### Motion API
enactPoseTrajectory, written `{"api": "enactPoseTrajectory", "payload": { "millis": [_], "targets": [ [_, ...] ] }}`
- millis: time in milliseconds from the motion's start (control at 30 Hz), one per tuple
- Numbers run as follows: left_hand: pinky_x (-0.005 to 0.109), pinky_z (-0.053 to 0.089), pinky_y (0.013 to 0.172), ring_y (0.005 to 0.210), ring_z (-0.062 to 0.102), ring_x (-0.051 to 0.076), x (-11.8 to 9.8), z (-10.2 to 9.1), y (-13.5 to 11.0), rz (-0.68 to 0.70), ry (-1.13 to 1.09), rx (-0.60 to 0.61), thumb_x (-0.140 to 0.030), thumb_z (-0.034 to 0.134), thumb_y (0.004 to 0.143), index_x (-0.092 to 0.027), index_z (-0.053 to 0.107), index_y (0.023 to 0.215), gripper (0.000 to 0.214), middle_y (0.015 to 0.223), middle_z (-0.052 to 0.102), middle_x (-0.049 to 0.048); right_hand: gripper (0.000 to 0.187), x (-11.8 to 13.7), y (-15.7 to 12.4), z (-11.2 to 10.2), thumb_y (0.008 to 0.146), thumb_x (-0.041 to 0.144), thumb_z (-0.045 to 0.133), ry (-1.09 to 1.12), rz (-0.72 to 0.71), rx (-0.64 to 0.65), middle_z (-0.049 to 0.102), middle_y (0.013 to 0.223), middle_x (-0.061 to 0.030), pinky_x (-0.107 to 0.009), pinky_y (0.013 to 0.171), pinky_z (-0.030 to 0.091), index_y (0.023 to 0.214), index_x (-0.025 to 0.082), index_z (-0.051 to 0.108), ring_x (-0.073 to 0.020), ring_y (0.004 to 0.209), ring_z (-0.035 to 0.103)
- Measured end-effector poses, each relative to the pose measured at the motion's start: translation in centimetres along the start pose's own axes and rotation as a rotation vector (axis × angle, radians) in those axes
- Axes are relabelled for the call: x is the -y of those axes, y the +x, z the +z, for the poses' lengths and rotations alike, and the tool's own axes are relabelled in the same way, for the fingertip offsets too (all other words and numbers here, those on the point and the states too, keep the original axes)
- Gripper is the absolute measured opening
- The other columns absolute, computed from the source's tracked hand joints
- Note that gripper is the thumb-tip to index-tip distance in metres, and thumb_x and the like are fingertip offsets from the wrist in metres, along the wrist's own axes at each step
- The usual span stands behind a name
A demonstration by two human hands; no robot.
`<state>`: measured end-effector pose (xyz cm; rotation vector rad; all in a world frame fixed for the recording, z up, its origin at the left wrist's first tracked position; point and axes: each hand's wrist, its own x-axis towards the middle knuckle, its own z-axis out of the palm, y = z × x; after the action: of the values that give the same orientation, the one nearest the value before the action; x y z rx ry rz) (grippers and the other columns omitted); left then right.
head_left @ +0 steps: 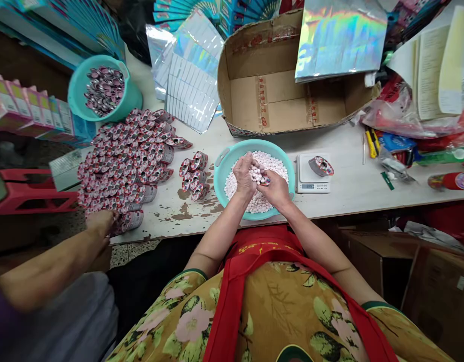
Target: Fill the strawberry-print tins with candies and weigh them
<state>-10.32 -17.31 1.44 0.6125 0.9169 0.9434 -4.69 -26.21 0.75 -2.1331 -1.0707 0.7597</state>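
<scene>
A turquoise basin full of small pale pink candies stands in front of me. Over it, my left hand is cupped around a heap of the candies. My right hand grips a small printed container right beside that heap; fingers and candies cover much of it. To the right of the basin, another printed container rests on a white digital scale. Several like containers stand in a small group left of the basin.
A large crowd of containers covers the table's left, where a co-worker's hand reaches in. Behind it is a turquoise bucket of small shiny pieces. An open cardboard box stands behind the basin; yellow cutters lie right.
</scene>
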Motion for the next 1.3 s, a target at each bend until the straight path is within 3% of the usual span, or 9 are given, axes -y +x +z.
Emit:
{"api": "enactPoseTrajectory", "payload": {
  "millis": [167,467,700,1000,1167,1300],
  "targets": [
    [0.02,0.043,0.05,0.05,0.053,0.007,-0.3,-0.1,0.7,0.02,0.061,-0.054,-0.054,0.074,0.081,-0.02,0.045,0.069,0.046,0.059,0.051,-0.0063,0.036,1.4,0.4,-0.4,0.081,0.033,0.07,-0.128,0.022,0.052,0.073,0.113,-0.0076,-0.035,0.084,0.05,0.114,0.021,0.069,-0.028,0.104,0.067],
    [0.019,0.043,0.053,0.049,0.053,0.007,1.0,-0.2,1.8,0.073,0.081,-0.04,-0.053,0.075,0.082,-0.019,0.05,0.071,0.043,0.054,0.048,-0.0076,0.037,1.3,0.8,-1.0,0.078,0.026,0.068,-0.146,0.06,0.059,0.073,0.115,-0.0078,-0.034,0.082,0.05,0.115,0.021,0.069,-0.0285,0.104,0.067],
    [0.019,0.038,0.046,0.044,0.046,0.005,1.0,1.3,1.2,-0.032,0.084,-0.015,-0.06,0.072,0.082,-0.019,0.045,0.068,0.051,0.055,0.047,-0.0071,0.032,0.7,1.3,-1.6,0.077,0.033,0.071,-0.118,0.112,0.062,0.074,0.103,-0.0062,-0.033,0.077,0.049,0.106,0.022,0.072,-0.0275,0.094,0.069],
    [0.019,0.04,0.047,0.045,0.047,0.006,1.0,2.2,0.7,0.019,0.087,-0.021,-0.063,0.07,0.082,-0.019,0.046,0.064,0.053,0.053,0.047,-0.0062,0.036,0.2,1.1,-2.4,0.077,0.026,0.071,-0.032,0.068,0.017,0.072,0.117,-0.0069,-0.037,0.09,0.052,0.113,0.021,0.07,-0.0285,0.108,0.067],
    [0.019,0.039,0.047,0.046,0.046,0.006,0.7,2.7,0.0,0.052,0.055,0.052,-0.059,0.074,0.081,-0.018,0.048,0.065,0.051,0.055,0.047,-0.0064,0.034,0.3,1.1,-2.9,0.076,0.024,0.071,-0.016,0.045,0.015,0.073,0.112,-0.0082,-0.037,0.089,0.052,0.11,0.02,0.07,-0.0284,0.105,0.068],
    [0.019,0.034,0.043,0.043,0.041,0.005,0.2,3.4,-0.4,0.067,0.057,0.102,-0.056,0.074,0.082,-0.019,0.046,0.064,0.051,0.053,0.042,-0.0072,0.036,0.0,1.0,-3.2,0.074,0.023,0.073,0.135,0.021,0.004,0.073,0.112,-0.0064,-0.036,0.092,0.051,0.109,0.02,0.07,-0.0259,0.104,0.068]
  ]
}}
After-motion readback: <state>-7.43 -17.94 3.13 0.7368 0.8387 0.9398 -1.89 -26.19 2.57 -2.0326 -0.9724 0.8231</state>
